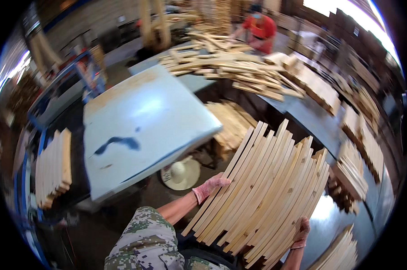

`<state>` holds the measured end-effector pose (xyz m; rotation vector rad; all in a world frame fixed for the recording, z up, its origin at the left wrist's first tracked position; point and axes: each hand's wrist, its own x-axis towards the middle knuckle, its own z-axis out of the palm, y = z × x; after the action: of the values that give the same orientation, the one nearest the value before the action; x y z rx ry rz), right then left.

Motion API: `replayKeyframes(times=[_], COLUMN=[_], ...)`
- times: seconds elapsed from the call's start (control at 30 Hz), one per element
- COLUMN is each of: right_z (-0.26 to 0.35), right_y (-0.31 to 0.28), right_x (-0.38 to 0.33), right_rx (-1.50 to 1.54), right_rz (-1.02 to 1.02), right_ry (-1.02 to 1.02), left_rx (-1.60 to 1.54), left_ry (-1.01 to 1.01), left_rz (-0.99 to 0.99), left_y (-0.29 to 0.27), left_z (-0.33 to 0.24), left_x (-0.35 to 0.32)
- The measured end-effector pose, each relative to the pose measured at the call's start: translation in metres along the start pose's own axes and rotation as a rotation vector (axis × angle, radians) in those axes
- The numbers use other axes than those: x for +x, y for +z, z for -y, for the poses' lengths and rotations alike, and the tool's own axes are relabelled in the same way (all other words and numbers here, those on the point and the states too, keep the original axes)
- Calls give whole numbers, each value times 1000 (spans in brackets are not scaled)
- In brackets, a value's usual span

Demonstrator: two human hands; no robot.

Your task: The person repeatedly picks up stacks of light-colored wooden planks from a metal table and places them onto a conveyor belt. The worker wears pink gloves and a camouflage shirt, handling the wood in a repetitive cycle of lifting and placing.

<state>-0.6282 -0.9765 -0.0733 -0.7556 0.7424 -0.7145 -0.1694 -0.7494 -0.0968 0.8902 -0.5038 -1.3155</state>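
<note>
A wide bundle of pale wooden strips, set side by side with uneven ends, is held in front of me. At its left edge, my left hand in a pinkish work glove presses against the outermost strip. Gripping the opposite edge near the lower end is my right hand, gloved the same way. The bundle is squeezed between both hands, and its underside is hidden. Camouflage cloth covers my upper left arm or leg at the lower edge; I cannot tell which.
A machine with a pale blue top stands left. Stacked strips lie beyond it. Loose wood pieces pile on a far table, where a person in red stands. More stacks line the right table. A straw hat lies low.
</note>
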Motion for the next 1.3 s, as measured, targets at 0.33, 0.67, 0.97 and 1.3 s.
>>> replayKeyframes(times=[0.33, 0.67, 0.97, 1.3], right_z=[-141, -325, -410, -376], right_y=[377, 650, 824, 866], right_x=[169, 208, 269, 263], right_rx=[-139, -461, -428, -1260], right_rz=[695, 941, 1210, 1159], right_ry=[366, 691, 679, 261], left_rx=[-220, -279, 240, 1195], left_ry=[361, 355, 75, -552], left_rz=[-605, -1057, -1451, -1464], left_y=[-211, -241, -371, -209], left_z=[-126, -197, -338, -295], left_x=[-301, -454, -462, -438])
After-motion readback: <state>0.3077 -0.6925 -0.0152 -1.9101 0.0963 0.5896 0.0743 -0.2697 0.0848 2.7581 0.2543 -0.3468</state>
